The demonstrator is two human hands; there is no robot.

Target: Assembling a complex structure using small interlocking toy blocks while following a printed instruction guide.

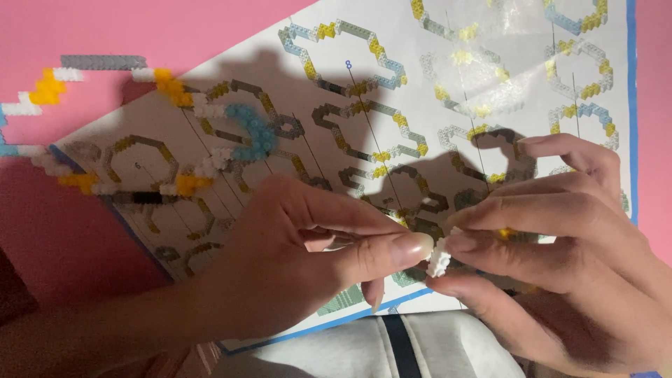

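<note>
My left hand (pixel 294 259) and my right hand (pixel 560 245) meet fingertip to fingertip low in the view. Between them they pinch a small white brick piece (pixel 439 257). A bit of yellow brick (pixel 505 232) shows under the fingers of my right hand. Both hands hover over a printed instruction sheet (pixel 434 105) with pictures of brick assemblies and a blue border. Most of the white piece is hidden by my fingers.
A chain of small white, yellow, grey and light-blue bricks (pixel 175 91) lies across the sheet's left part and onto the pink surface (pixel 105 28). A light-blue cluster (pixel 252 133) is part of it. Grey fabric with a dark stripe (pixel 392 346) lies below the sheet.
</note>
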